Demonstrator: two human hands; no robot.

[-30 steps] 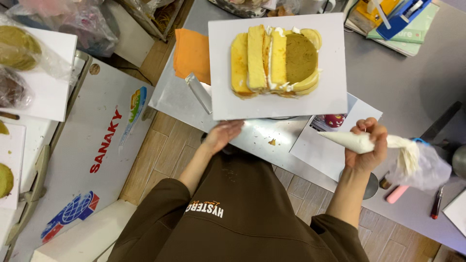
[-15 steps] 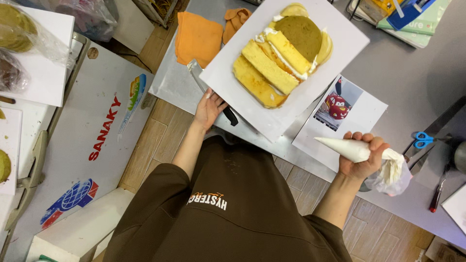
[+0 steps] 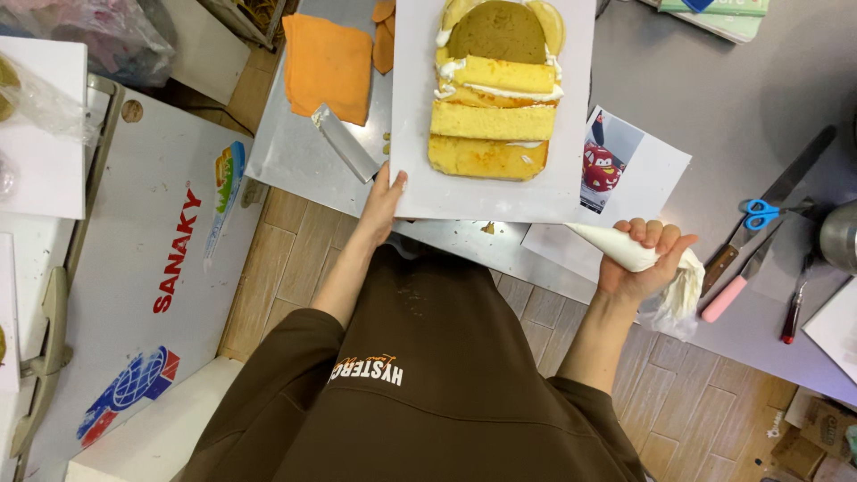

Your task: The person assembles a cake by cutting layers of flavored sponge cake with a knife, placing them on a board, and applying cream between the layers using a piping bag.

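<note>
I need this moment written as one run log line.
left hand: touching white cake board edge | right hand: holding piping bag | sliced yellow cake: on board

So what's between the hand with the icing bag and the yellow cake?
In the head view, a printed picture of a red car lies between the right hand, which holds the piping bag, and the cake.

Wood-look tiled floor [image 3: 295, 259], grey metal bench [image 3: 741, 98] up top, big white chest freezer [image 3: 170, 268] sitting left.
</note>
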